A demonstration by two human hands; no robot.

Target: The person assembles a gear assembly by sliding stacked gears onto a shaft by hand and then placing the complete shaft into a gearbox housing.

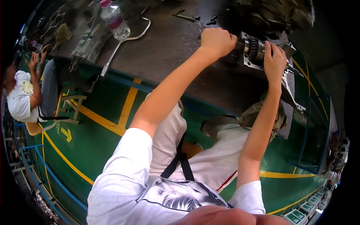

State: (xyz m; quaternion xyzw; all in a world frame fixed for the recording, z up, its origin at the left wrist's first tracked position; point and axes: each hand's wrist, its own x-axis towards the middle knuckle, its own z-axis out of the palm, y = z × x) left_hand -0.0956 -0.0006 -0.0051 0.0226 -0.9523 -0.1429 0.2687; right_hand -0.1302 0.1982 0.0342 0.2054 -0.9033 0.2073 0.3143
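Left hand (216, 40): fisted on shaft end | right hand (274, 59): wrapped around gear assembly (252, 50) | worktop (168, 48): loose tools, bottle (115, 20) | assembly apparently unfinished

- Workbench (168, 48): dark metal top with raised tread pattern, across the upper centre of the frame; edge trimmed in blue.
- Floor (93, 142): green painted, glossy, filling lower left and right edge.
- Floor lines (125, 108): yellow stripes, crossing at centre left; another runs along lower right.
- Arrow (67, 134): yellow, painted on floor at left.
- Stool (73, 107): pale wooden frame, left of centre, beside the bench.
- Railing (32, 165): blue tube, lower left.
- Crates (303, 212): green and white, stacked in a row at lower right.
- Light: even, with sheen on floor and bench top.
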